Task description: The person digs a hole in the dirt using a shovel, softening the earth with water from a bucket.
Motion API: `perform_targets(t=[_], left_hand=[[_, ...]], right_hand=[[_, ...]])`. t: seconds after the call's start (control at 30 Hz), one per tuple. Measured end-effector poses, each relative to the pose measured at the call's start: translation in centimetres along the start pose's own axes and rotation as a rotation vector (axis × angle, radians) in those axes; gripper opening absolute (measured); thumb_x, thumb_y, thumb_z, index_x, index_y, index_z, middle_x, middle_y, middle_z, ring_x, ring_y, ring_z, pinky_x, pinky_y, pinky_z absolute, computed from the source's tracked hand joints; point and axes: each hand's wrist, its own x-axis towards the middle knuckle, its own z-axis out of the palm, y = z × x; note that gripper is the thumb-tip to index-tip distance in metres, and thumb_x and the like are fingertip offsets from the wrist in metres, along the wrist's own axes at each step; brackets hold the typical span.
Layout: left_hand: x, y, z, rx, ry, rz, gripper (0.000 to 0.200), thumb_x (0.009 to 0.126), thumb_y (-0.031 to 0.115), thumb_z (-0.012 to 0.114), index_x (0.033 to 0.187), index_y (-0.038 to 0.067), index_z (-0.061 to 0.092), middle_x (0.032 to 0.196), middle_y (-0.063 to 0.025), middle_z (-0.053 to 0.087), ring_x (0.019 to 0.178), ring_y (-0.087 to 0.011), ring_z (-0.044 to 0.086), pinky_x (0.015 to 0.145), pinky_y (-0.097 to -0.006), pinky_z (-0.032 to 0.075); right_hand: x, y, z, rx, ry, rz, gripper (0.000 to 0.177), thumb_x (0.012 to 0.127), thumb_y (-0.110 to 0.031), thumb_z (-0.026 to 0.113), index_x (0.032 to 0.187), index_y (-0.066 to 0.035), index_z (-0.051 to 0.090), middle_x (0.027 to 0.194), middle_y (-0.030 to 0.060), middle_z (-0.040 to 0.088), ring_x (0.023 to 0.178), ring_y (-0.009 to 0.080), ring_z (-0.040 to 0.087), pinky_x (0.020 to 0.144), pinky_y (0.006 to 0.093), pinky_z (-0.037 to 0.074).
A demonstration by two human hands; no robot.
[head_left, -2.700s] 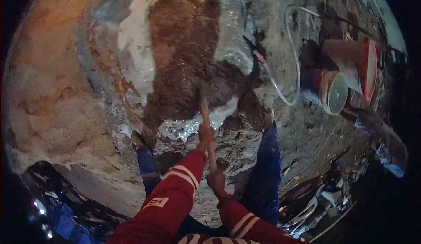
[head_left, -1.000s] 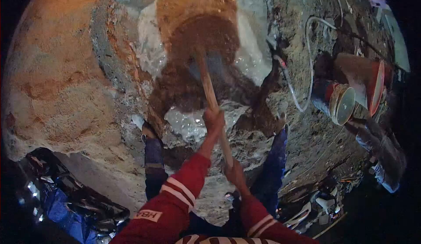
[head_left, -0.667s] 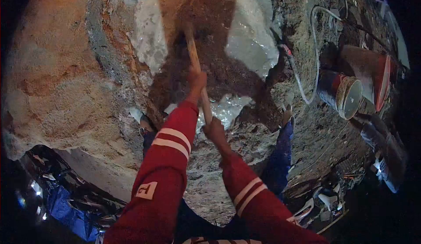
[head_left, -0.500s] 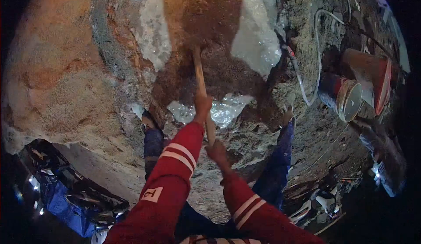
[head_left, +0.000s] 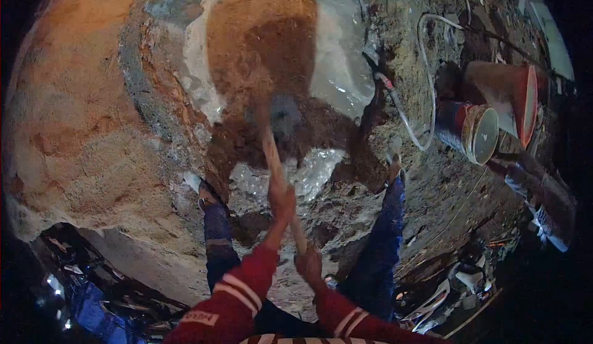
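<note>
My left hand [head_left: 281,201] is wrapped round the middle of a long wooden handle [head_left: 270,149]. Lower down, near the handle's end, my right hand [head_left: 308,266] grips it too. The handle's far end, with a blurred greyish tool head [head_left: 283,117], is over dark wet soil [head_left: 327,125]. Above it lies a brown mound [head_left: 262,29], with pale, shiny wet material [head_left: 340,66] on both sides. A smaller glistening wet patch [head_left: 318,170] sits just beyond my hands.
A hose [head_left: 426,54] curves along the right. Beside it lie a bucket [head_left: 483,135] and a larger reddish container [head_left: 525,103]. Sandy ground [head_left: 80,128] rises at left. My feet stand apart either side of the handle. Debris [head_left: 445,288] is at lower right.
Both hands and the handle have moved down in view, toward my body. The tool head now shows as a grey blur over the dark soil. The surroundings have shifted slightly left.
</note>
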Motion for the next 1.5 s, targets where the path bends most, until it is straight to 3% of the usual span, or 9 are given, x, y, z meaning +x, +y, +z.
perform_targets(t=[0.27, 0.57, 0.83, 0.9, 1.1, 1.27, 1.37, 1.4, 1.5], left_hand=[[26.4, 11.7, 13.5, 0.093, -0.006, 0.023, 0.036, 0.071, 0.019, 0.064, 0.093, -0.007, 0.051, 0.085, -0.0216, 0.059, 0.081, -0.0361, 0.060, 0.069, -0.0406, 0.047], [18.2, 5.7, 18.1, 0.299, -0.146, 0.119, 0.034, 0.065, 0.014, 0.064, 0.091, -0.006, 0.054, 0.088, -0.0245, 0.058, 0.087, -0.0365, 0.059, 0.073, -0.0428, 0.047], [3.0, -2.3, 11.8, 0.355, -0.429, -0.293, 0.037, 0.067, 0.016, 0.062, 0.098, -0.001, 0.050, 0.094, -0.0244, 0.057, 0.089, -0.0389, 0.057, 0.076, -0.0445, 0.047], [-0.7, -4.0, 9.7, 0.431, -0.327, -0.306, 0.032, 0.068, 0.017, 0.060, 0.093, -0.001, 0.049, 0.086, -0.0235, 0.059, 0.081, -0.0408, 0.058, 0.071, -0.0446, 0.048], [-5.2, -6.6, 0.1, 0.341, -0.331, -0.503, 0.035, 0.069, 0.018, 0.060, 0.097, -0.001, 0.051, 0.085, -0.0230, 0.059, 0.082, -0.0403, 0.059, 0.072, -0.0460, 0.047], [0.3, -3.7, -7.6, 0.318, -0.058, -0.477, 0.033, 0.071, 0.017, 0.060, 0.096, -0.003, 0.051, 0.083, -0.0229, 0.059, 0.081, -0.0404, 0.058, 0.070, -0.0453, 0.046], [8.3, -3.6, -10.8, 0.230, 0.189, -0.112, 0.030, 0.072, 0.013, 0.061, 0.094, -0.004, 0.051, 0.085, -0.0222, 0.058, 0.083, -0.0385, 0.058, 0.069, -0.0437, 0.045], [11.7, -4.9, -11.0, 0.239, 0.300, -0.143, 0.031, 0.071, 0.014, 0.061, 0.095, -0.003, 0.052, 0.087, -0.0222, 0.059, 0.083, -0.0378, 0.058, 0.070, -0.0429, 0.045], [18.2, -5.6, -13.2, 0.141, 0.156, -0.313, 0.046, 0.069, 0.014, 0.063, 0.106, -0.005, 0.046, 0.099, -0.0248, 0.056, 0.090, -0.0364, 0.057, 0.076, -0.0438, 0.044]], right_hand=[[26.8, -7.9, -10.9, 0.133, 0.280, -0.265, 0.036, 0.072, -0.018, 0.061, 0.096, 0.007, 0.052, 0.082, 0.0270, 0.058, 0.077, 0.0412, 0.059, 0.066, 0.0481, 0.047], [20.3, -3.1, -7.5, 0.262, 0.107, -0.056, 0.038, 0.067, -0.016, 0.061, 0.094, 0.008, 0.052, 0.083, 0.0284, 0.057, 0.082, 0.0420, 0.058, 0.074, 0.0453, 0.046], [7.0, 1.9, -0.1, 0.101, -0.009, 0.127, 0.049, 0.069, -0.029, 0.066, 0.097, 0.007, 0.050, 0.092, 0.0287, 0.056, 0.085, 0.0427, 0.056, 0.071, 0.0473, 0.046], [4.3, 8.8, 8.7, 0.491, -0.074, 0.226, 0.048, 0.069, -0.030, 0.067, 0.095, 0.007, 0.052, 0.086, 0.0274, 0.058, 0.083, 0.0418, 0.057, 0.069, 0.0464, 0.046], [-3.4, 0.8, 4.0, 0.249, -0.326, 0.383, 0.041, 0.071, -0.021, 0.064, 0.098, 0.008, 0.051, 0.076, 0.0222, 0.059, 0.074, 0.0370, 0.060, 0.067, 0.0425, 0.047], [-2.1, -2.7, 5.7, -0.035, -0.200, -0.034, 0.035, 0.067, -0.016, 0.063, 0.094, 0.005, 0.052, 0.080, 0.0253, 0.059, 0.078, 0.0437, 0.057, 0.067, 0.0469, 0.045], [4.3, -9.6, 4.8, 0.053, -0.146, -0.240, 0.037, 0.070, -0.015, 0.063, 0.099, 0.005, 0.050, 0.081, 0.0256, 0.058, 0.075, 0.0427, 0.057, 0.063, 0.0476, 0.045], [7.1, -10.0, 6.1, 0.053, -0.066, -0.490, 0.034, 0.071, -0.014, 0.062, 0.097, 0.005, 0.050, 0.078, 0.0254, 0.057, 0.076, 0.0424, 0.057, 0.063, 0.0469, 0.046], [11.6, -13.7, 8.2, 0.098, -0.064, -0.426, 0.030, 0.073, -0.017, 0.060, 0.092, 0.004, 0.050, 0.080, 0.0252, 0.057, 0.078, 0.0416, 0.057, 0.066, 0.0477, 0.045]])
